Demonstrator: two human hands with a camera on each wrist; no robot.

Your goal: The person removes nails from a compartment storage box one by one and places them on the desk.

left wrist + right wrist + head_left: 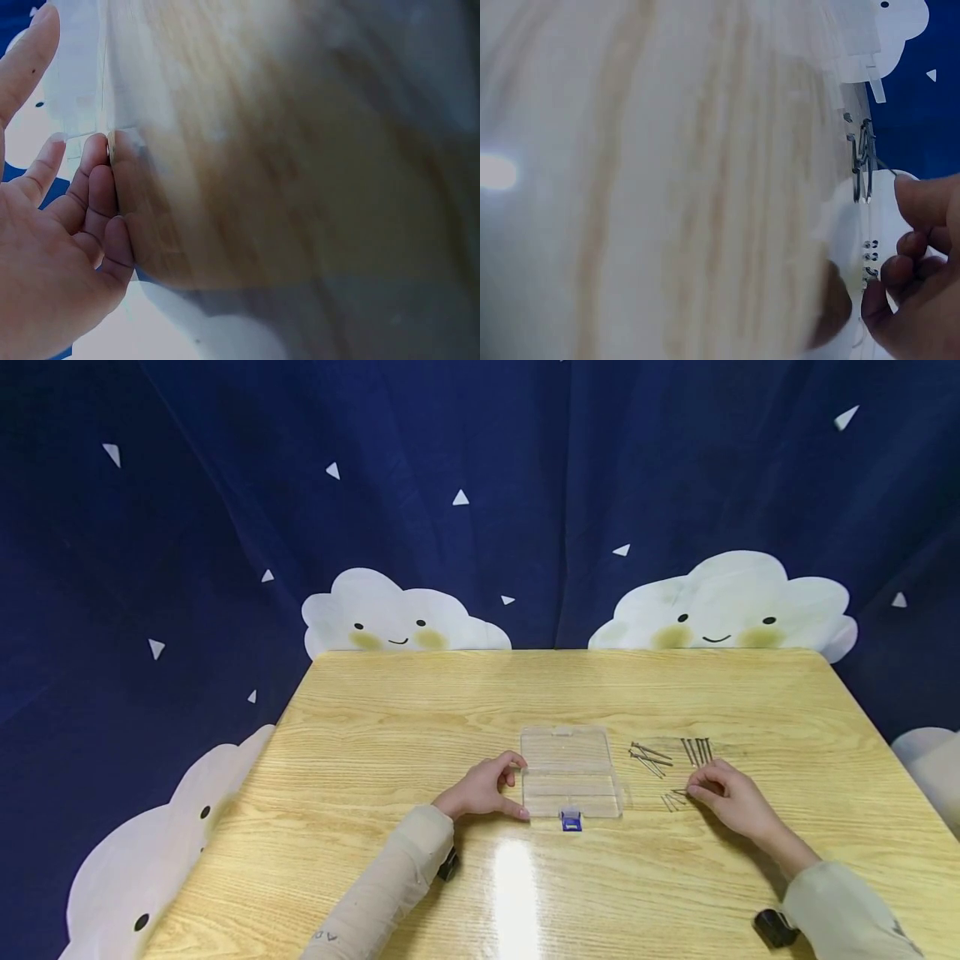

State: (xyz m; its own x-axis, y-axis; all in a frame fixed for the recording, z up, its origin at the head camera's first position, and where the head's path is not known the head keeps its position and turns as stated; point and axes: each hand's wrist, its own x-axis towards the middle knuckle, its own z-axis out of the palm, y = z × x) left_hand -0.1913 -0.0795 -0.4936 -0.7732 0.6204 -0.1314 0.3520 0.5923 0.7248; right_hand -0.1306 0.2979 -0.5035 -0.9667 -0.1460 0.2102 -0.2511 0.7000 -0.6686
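A clear plastic box [567,792] with a blue latch [572,822] lies on the table, its lid [564,747] folded back. At the box's left side, my left hand [483,789] rests with thumb and forefinger spread and touching its edge. My right hand [726,795] pinches a thin nail [885,165] between thumb and forefinger, low over the table. Just left of those fingers lie several small nails [670,803]. Longer nails [649,758] lie crossed in a loose group, and others [693,750] stand side by side in a row beyond the right hand.
The wooden table [375,718] reaches back to a dark blue curtain [420,427] with white clouds and triangles. A black wrist device [775,928] sits beneath the right sleeve, and another [448,865] beneath the left sleeve. Light glares on the tabletop before the box.
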